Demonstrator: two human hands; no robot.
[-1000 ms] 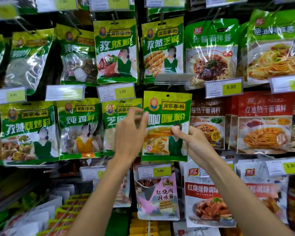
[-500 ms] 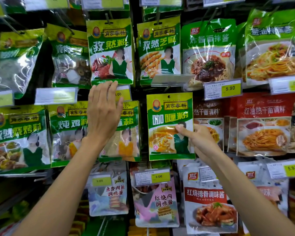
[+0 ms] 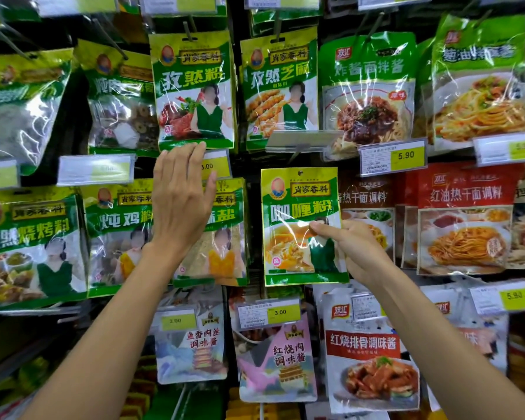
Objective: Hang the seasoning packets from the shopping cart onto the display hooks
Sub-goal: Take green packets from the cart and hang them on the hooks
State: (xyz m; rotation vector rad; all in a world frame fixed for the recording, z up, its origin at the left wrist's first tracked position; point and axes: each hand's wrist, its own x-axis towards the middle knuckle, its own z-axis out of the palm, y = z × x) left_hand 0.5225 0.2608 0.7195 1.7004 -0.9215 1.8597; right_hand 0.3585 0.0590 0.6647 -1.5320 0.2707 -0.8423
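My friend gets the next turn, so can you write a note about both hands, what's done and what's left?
Left hand: open, raised flat before the hanging packets, empty.
Right hand: pinches the curry packet at its right edge.
Done: packet is up at the middle row, upright.
Left: its hole on a hook cannot be told; check, then release. Cart not in view.

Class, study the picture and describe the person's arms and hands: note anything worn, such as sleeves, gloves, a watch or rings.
Both arms are bare: no sleeve shows on the left forearm or the right forearm up to the picture's lower edge. The left hand and the right hand wear no gloves. No watch, bracelet or ring is visible on either.
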